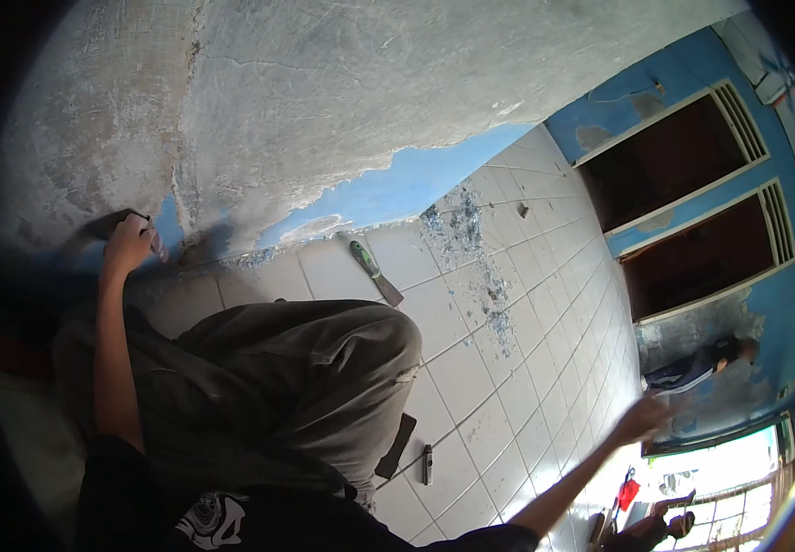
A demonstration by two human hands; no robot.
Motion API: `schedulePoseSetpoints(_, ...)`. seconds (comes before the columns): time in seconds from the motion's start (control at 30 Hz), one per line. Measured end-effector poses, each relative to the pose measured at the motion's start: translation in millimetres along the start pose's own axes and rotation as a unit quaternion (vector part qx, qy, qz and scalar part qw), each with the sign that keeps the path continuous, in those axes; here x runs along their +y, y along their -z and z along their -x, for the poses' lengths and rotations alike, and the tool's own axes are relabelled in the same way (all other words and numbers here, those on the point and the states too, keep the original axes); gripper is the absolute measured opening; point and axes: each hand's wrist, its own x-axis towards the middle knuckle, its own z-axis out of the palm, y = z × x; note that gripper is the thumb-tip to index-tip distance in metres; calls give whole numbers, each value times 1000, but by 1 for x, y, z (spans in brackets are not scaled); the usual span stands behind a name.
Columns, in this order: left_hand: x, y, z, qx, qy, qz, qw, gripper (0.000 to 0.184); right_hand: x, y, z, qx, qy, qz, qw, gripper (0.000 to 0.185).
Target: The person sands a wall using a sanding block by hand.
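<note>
My left hand (129, 245) is closed at the lower part of the peeling wall (268, 101). A small dark edge and a pinkish bit show at its fingers, but I cannot make out what it holds. Out to the far right, my right hand (644, 421) is raised above the floor, its fingers smeared by motion. A putty knife (374, 271) with a green and black handle lies on the tiles beside the wall, in front of my bent knee (388, 336). Blue paint (397, 179) remains along the wall's lower edge; bare grey plaster shows above it.
Blue and grey paint flakes (475, 248) litter the white tiled floor (544, 340). A dark flat piece (397, 446) and a small black cylindrical object (428, 465) lie by my leg. Another person (692, 370) is at the far blue wall, near two dark doorways (664, 166).
</note>
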Motion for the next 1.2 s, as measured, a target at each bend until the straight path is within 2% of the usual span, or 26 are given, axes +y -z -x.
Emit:
schedulePoseSetpoints(0.07,4,5,0,3,2,12,1000,20,57,-16,-62,1,8,-91,996,43)
schedulePoseSetpoints(0.1,7,8,1,-28,17,46,998,20,88,-28,-69,-54,-4,-130,990,39)
schedulePoseSetpoints(0.13,10,11,1,-58,34,79,995,20,129,-46,-51,-171,-45,-174,969,36)
schedulePoseSetpoints(0.17,12,14,2,-57,34,80,995,20,173,-63,-24,-324,-97,-209,917,33)
schedulePoseSetpoints(0.2,15,15,4,-46,40,85,995,19,219,-75,5,-493,-153,-235,823,32)
schedulePoseSetpoints(0.23,17,16,6,-36,46,91,994,19,288,-92,39,-671,-182,-274,664,31)
schedulePoseSetpoints(0.27,17,15,7,-36,47,91,994,19,288,-72,71,-719,-224,-197,628,31)
schedulePoseSetpoints(0.37,22,18,7,-8,23,38,999,18,268,-23,141,-749,-296,-63,590,33)
schedulePoseSetpoints(0.43,31,30,8,-92,39,114,988,18,259,0,172,-769,-316,-48,554,34)
schedulePoseSetpoints(0.53,26,23,9,-26,21,85,996,17,242,29,191,-817,-312,-64,480,36)
schedulePoseSetpoints(0.57,25,20,8,-37,13,85,996,17,243,32,182,-816,-293,-64,494,37)
schedulePoseSetpoints(0.6,22,20,3,-73,10,94,993,18,247,30,162,-800,-266,-58,535,38)
schedulePoseSetpoints(0.63,16,18,-2,-105,9,102,989,19,255,23,129,-721,-240,-41,648,38)
schedulePoseSetpoints(0.67,7,13,-6,-105,5,103,989,19,260,12,81,-583,-227,-1,780,39)
schedulePoseSetpoints(0.7,-3,4,-8,-70,3,93,993,19,263,1,32,-367,-175,45,912,42)
schedulePoseSetpoints(0.73,-7,0,-9,-36,2,82,996,20,269,-5,-18,-489,-352,65,795,61)
schedulePoseSetpoints(0.77,-2,4,-6,-37,-2,81,996,20,260,-4,-28,-489,-356,67,794,61)
schedulePoseSetpoints(0.87,10,10,-3,-58,-2,128,990,20,223,-6,-55,-451,-101,109,880,73)
schedulePoseSetpoints(0.93,-7,3,-9,-54,-6,138,989,18,200,-17,-64,-412,78,129,898,81)
schedulePoseSetpoints(0.97,0,7,-6,-53,-5,138,989,18,189,-24,-72,-412,79,129,899,81)
schedulePoseSetpoints(1.03,18,19,2,-83,68,141,984,20,178,-34,-80,-368,118,121,914,80)
schedulePoseSetpoints(1.07,17,19,2,-83,67,137,985,20,194,-42,-90,-356,66,242,900,82)
schedulePoseSetpoints(1.13,13,16,1,-59,54,89,993,23,235,-42,-94,-288,24,211,934,81)
schedulePoseSetpoints(1.17,7,13,-1,-56,55,89,993,23,248,-43,-90,-287,23,209,934,81)
schedulePoseSetpoints(1.2,0,9,-6,-61,46,90,993,24,259,-44,-85,-338,-10,174,925,80)
